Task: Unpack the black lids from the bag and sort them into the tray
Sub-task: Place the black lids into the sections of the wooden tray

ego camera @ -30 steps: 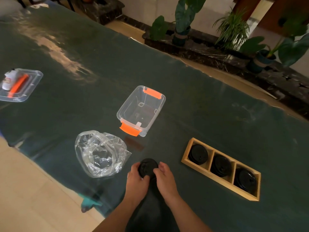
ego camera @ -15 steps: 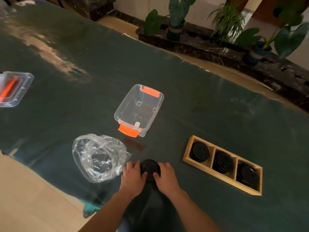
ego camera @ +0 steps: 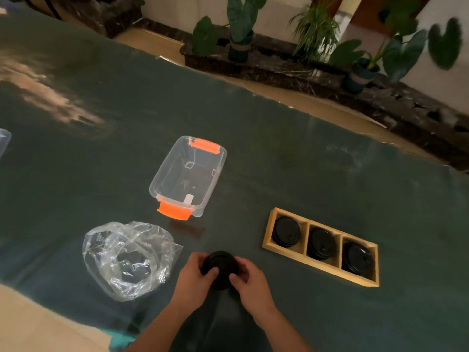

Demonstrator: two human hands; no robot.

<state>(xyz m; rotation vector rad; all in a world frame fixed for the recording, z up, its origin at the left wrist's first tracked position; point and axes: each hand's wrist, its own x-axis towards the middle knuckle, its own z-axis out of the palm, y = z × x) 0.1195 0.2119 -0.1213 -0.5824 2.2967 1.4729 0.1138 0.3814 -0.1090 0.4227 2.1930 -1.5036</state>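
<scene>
Item: lid stack (ego camera: 220, 269), black, held over the near table (ego camera: 279, 153) edge between both our hands. Left hand (ego camera: 193, 283) grips its left side, right hand (ego camera: 250, 283) its right; the fingers (ego camera: 212, 271) of each are clamped on the rim. We cannot tell how many lids are in the held stack.

Item: tray (ego camera: 320, 267), wooden, one, three compartments in a row. It lies to the right of the held stack and slightly farther from us, well apart from it, its long axis running from left-far to right-near. Our right hand is the nearer one to it. Each compartment already holds black lids: left lids (ego camera: 286, 231), middle lids (ego camera: 321, 243), right lids (ego camera: 357, 257); the count within each is not readable.

Item: bag (ego camera: 127, 257), clear plastic, one, crumpled, just left of our left hand. Dark shapes show inside; we judge more lids may remain there.

Item: box (ego camera: 189, 175), clear with orange latches, one, empty, beyond the hands.

Assessment: the coming move likely runs rightward, to a compartment.
</scene>
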